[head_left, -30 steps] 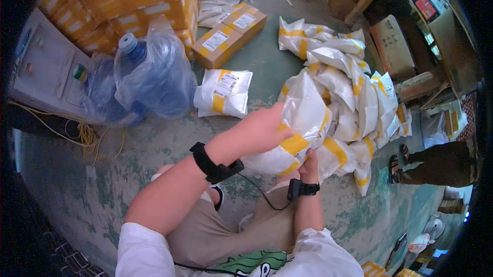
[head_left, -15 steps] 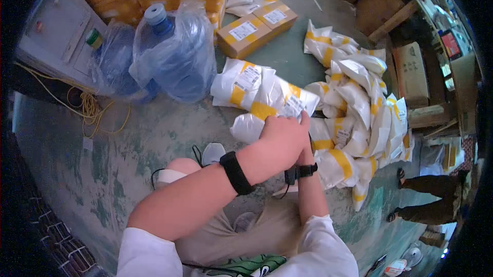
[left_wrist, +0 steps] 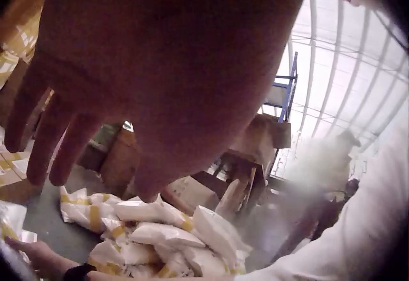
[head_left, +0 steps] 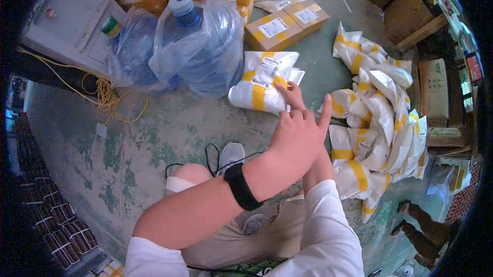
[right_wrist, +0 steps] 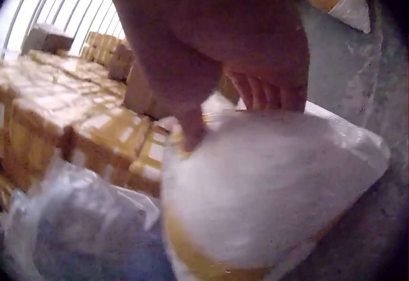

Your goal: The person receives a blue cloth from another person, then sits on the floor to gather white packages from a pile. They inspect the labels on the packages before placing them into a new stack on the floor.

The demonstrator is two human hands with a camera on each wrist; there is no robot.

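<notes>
We are seeing green-grey floor (head_left: 169, 138) stretching along the near side of the white parcel (right_wrist: 255, 172), with a narrower strip running between it and the parcel pile (head_left: 380, 117) on the right. Wrapped water bottles (head_left: 205, 45) are standing close by on the left, and brown cartons (head_left: 282, 33) are sitting just beyond the far edge. We are pinching the parcel's end between thumb and fingers of our right hand (head_left: 291, 94); its bulk is lying beyond the fingertips. Our left hand (head_left: 297, 135) is hovering over our right forearm, fingers parted.
</notes>
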